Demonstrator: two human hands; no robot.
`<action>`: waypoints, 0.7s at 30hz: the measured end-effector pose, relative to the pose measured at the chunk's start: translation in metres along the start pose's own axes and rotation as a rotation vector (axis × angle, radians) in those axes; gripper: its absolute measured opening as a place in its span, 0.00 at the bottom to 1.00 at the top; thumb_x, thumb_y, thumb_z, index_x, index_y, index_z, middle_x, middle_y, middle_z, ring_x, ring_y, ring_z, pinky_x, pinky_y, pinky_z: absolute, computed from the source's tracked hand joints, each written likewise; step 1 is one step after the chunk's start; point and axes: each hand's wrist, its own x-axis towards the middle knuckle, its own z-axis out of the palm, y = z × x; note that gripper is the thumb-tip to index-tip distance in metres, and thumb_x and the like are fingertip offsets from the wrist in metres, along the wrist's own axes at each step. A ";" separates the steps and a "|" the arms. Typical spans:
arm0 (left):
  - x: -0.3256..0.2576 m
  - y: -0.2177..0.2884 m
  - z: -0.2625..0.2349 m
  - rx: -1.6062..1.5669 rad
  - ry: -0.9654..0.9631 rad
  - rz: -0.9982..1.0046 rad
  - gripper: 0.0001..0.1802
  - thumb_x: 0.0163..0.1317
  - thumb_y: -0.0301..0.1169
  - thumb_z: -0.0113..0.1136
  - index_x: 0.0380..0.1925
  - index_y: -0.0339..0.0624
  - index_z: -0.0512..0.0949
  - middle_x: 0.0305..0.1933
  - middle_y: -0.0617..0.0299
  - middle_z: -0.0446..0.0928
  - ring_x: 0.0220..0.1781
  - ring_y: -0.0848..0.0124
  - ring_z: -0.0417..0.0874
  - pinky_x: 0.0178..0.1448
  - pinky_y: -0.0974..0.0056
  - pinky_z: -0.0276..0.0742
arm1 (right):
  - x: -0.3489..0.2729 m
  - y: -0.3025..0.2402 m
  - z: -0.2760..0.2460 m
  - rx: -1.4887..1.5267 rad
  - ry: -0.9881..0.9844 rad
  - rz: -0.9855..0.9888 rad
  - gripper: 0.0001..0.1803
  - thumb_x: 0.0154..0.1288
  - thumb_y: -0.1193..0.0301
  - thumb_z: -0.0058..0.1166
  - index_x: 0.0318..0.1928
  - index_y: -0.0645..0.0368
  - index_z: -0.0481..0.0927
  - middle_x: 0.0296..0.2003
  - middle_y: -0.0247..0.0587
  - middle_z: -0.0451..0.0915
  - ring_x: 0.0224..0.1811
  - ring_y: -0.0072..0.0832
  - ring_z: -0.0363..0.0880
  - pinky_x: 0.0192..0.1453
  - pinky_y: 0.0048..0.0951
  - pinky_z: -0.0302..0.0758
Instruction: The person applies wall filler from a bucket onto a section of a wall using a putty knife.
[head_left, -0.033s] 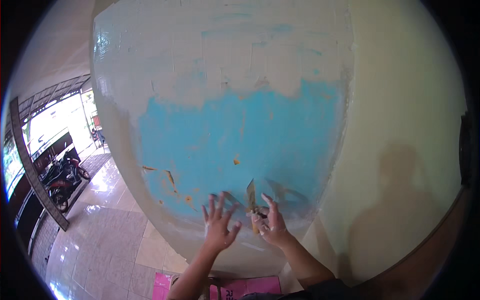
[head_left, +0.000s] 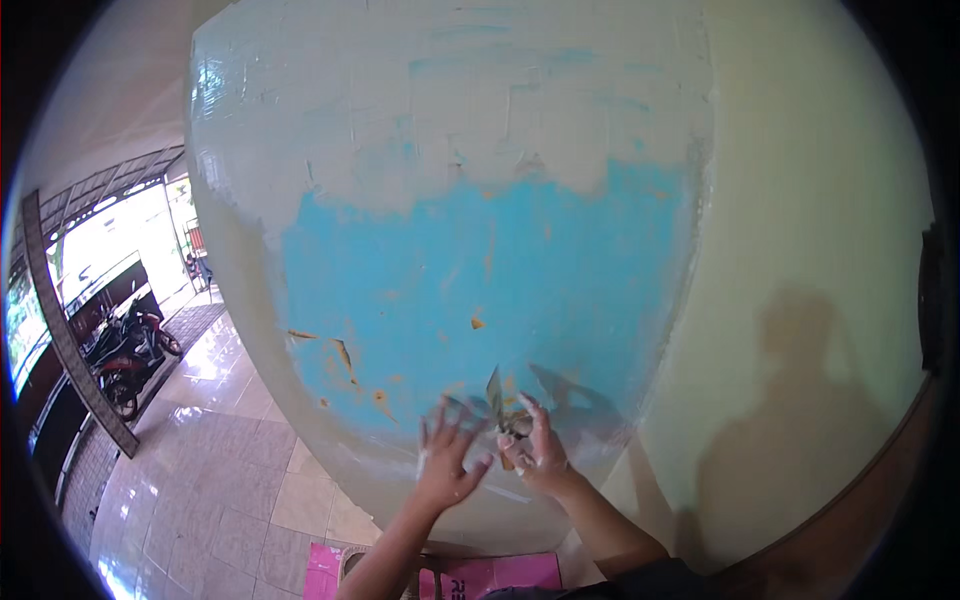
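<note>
In front of me is a wall with a bright blue painted patch (head_left: 400,270), topped and edged by smeared whitish filler (head_left: 300,110). My right hand (head_left: 545,460) grips a putty knife (head_left: 495,395) near the patch's lower edge. Its thin blade points up and is seen almost edge-on, while the handle sits among my fingers. Left of it, my left hand (head_left: 450,468) is raised with fingers spread and nothing in it. Pale smears mark both hands. Whether the blade touches the wall cannot be made out.
Bare brownish chips (head_left: 343,358) show in the blue paint. A pink printed sheet (head_left: 500,572) lies below my forearms. At left are a shiny tiled floor (head_left: 215,460), a slanting post (head_left: 80,350) and a parked motorcycle (head_left: 125,350). A pale yellow-green wall (head_left: 800,200) adjoins at right.
My left hand has moved slightly right and down, closer to the right one. The putty knife has turned, so its blade looks narrower and its tip sits a little lower and further left.
</note>
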 end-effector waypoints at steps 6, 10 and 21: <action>-0.038 0.006 0.011 -0.364 0.068 -0.088 0.46 0.59 0.35 0.68 0.71 0.38 0.52 0.42 0.47 0.83 0.43 0.45 0.84 0.47 0.52 0.78 | -0.009 -0.006 0.028 0.440 -0.253 0.358 0.40 0.73 0.66 0.51 0.74 0.62 0.42 0.47 0.49 0.81 0.51 0.34 0.80 0.58 0.33 0.74; -0.064 -0.008 0.001 -0.482 0.153 -0.263 0.41 0.63 0.33 0.63 0.72 0.38 0.54 0.37 0.49 0.81 0.36 0.53 0.82 0.41 0.58 0.77 | -0.007 -0.018 0.052 0.513 -0.288 0.193 0.45 0.70 0.69 0.55 0.76 0.58 0.38 0.46 0.42 0.75 0.48 0.25 0.74 0.52 0.32 0.74; -0.179 -0.055 -0.075 -0.554 -0.192 -0.707 0.19 0.61 0.35 0.66 0.48 0.36 0.74 0.31 0.54 0.80 0.35 0.68 0.82 0.40 0.62 0.77 | 0.013 0.016 0.059 0.162 -0.323 0.160 0.28 0.63 0.76 0.52 0.64 0.59 0.68 0.40 0.40 0.82 0.37 0.30 0.78 0.44 0.29 0.76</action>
